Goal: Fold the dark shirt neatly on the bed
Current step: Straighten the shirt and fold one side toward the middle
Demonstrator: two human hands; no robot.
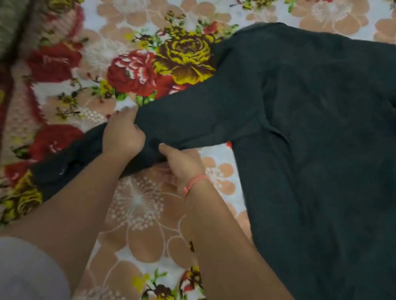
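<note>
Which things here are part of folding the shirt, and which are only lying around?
Part of the job:
dark shirt
its sleeve, gripped by left hand and right hand
floral bedspread, the work surface

Only lying around:
brown furry blanket

The bed [144, 219] is covered by a floral blanket [136, 44] printed with red, yellow and peach flowers on a pale ground. A dark shirt [322, 143] lies spread on the blanket at the right, one sleeve [197, 113] extending toward the left. A brown furry cloth [1, 12] rests at the upper left edge.
</note>
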